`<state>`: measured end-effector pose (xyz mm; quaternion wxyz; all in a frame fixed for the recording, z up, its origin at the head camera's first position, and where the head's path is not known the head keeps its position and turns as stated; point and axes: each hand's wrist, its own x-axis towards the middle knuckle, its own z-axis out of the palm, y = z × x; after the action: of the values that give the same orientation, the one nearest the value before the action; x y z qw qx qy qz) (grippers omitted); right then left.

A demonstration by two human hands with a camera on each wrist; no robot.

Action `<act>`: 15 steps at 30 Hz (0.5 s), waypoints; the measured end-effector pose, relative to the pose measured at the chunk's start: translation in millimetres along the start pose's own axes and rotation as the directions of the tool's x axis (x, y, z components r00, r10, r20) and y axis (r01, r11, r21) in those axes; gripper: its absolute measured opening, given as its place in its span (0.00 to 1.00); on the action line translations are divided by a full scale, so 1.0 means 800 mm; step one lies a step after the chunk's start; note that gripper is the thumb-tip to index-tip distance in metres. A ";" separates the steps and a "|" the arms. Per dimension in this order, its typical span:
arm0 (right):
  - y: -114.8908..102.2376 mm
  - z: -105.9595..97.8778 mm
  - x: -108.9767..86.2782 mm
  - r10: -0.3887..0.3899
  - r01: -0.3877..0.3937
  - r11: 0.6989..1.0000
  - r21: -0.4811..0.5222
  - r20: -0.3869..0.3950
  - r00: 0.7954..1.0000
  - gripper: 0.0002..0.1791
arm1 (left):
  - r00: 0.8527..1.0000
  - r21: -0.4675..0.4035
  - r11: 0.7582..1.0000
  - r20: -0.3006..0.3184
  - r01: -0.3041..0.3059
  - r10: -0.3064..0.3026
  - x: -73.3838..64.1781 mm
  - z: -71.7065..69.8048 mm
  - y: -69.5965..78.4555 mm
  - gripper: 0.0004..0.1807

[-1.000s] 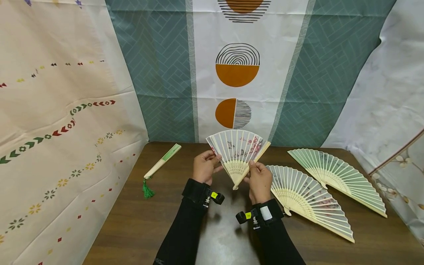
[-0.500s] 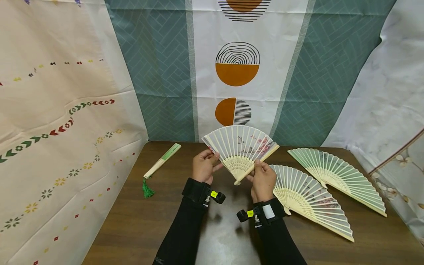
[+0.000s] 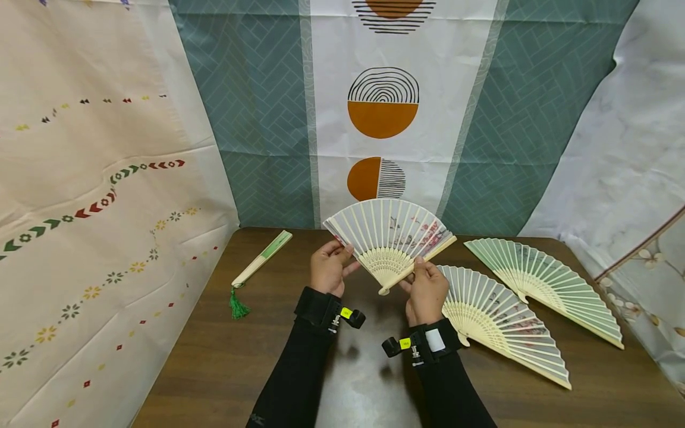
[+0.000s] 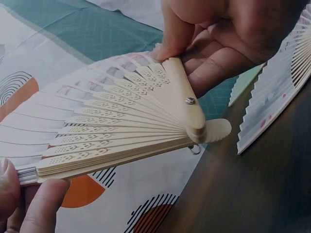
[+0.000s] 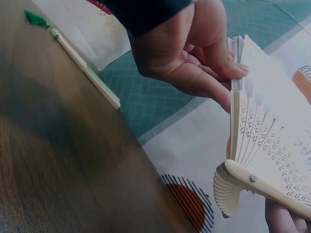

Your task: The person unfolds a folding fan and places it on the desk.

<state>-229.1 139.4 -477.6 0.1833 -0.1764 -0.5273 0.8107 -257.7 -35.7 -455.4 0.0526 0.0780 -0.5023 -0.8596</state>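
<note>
A white folding fan (image 3: 395, 229) with pink flowers is held up over the table, partly spread between both hands. My left hand (image 3: 329, 268) pinches its left edge, where several ribs still lie stacked together, as the right wrist view shows. The right hand (image 3: 426, 292) pinches the outer guard stick on the other side. In the left wrist view the metal rivet (image 4: 190, 101) at the fan's pivot shows, with a small metal loop (image 4: 195, 149) below it.
On the brown table (image 3: 203, 368), a spread white fan (image 3: 503, 321) lies to the right, and a spread green fan (image 3: 546, 285) behind it. A folded green fan (image 3: 262, 258) with a green tassel (image 3: 238, 305) lies at the left. Patterned cloths (image 3: 257, 119) hang behind the table.
The held fan has spread wider and risen slightly. My right hand has moved a little right and up with its guard stick, while the left hand stays almost in place.
</note>
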 end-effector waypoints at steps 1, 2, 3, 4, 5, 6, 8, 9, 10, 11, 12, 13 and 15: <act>0.000 0.000 0.000 0.000 0.000 1.000 0.000 -0.003 1.000 0.18 | 1.000 -0.001 1.000 -0.002 0.001 -0.001 0.000 0.000 0.000 0.12; -0.001 0.001 0.000 0.000 0.000 1.000 0.001 -0.006 1.000 0.17 | 1.000 -0.002 1.000 -0.005 0.002 -0.002 0.000 0.000 0.000 0.11; -0.001 0.001 0.000 0.001 -0.001 1.000 0.003 -0.007 1.000 0.17 | 1.000 -0.004 1.000 -0.006 0.001 -0.001 0.000 0.000 0.000 0.11; -0.001 0.001 -0.001 0.003 -0.003 1.000 0.006 -0.010 1.000 0.17 | 1.000 -0.009 1.000 -0.007 0.000 0.000 0.001 0.001 0.000 0.11; -0.002 0.002 -0.001 0.006 -0.006 1.000 0.008 -0.014 1.000 0.17 | 1.000 -0.014 1.000 -0.007 -0.002 0.002 0.001 0.001 0.000 0.10; -0.002 0.002 -0.001 0.009 -0.009 1.000 0.010 -0.018 1.000 0.17 | 1.000 -0.023 1.000 -0.008 -0.003 0.003 0.002 0.001 -0.001 0.10; -0.003 0.002 0.000 0.016 -0.016 1.000 0.018 -0.026 1.000 0.16 | 1.000 -0.037 0.999 -0.007 -0.008 0.008 0.003 0.001 -0.002 0.09; -0.003 0.002 0.000 0.020 -0.019 0.999 0.026 -0.029 0.999 0.16 | 1.000 -0.044 0.999 -0.007 -0.011 0.011 0.003 0.001 -0.002 0.09; -0.003 0.002 0.000 0.024 -0.023 0.999 0.033 -0.032 0.999 0.16 | 1.000 -0.051 0.999 -0.007 -0.014 0.013 0.003 0.001 -0.003 0.09; -0.003 0.001 0.000 0.028 -0.026 0.999 0.037 -0.034 0.999 0.16 | 1.000 -0.058 0.998 -0.010 -0.015 0.014 0.004 0.001 -0.004 0.08; -0.003 0.001 0.001 0.030 -0.028 0.999 0.038 -0.036 0.999 0.15 | 1.000 -0.063 0.998 -0.011 -0.015 0.014 0.004 0.001 -0.004 0.08; -0.003 0.001 0.001 0.031 -0.029 0.999 0.040 -0.037 0.999 0.15 | 1.000 -0.065 0.998 -0.010 -0.014 0.014 0.004 0.001 -0.005 0.08; -0.003 0.001 0.001 0.031 -0.030 0.999 0.044 -0.040 0.999 0.15 | 1.000 -0.067 0.998 -0.012 -0.012 0.011 0.003 0.001 -0.005 0.08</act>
<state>-229.6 140.3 -475.3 0.1855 -0.1970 -0.5030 0.8208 -260.6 -33.6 -458.9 0.0633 0.0784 -0.4733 -0.8751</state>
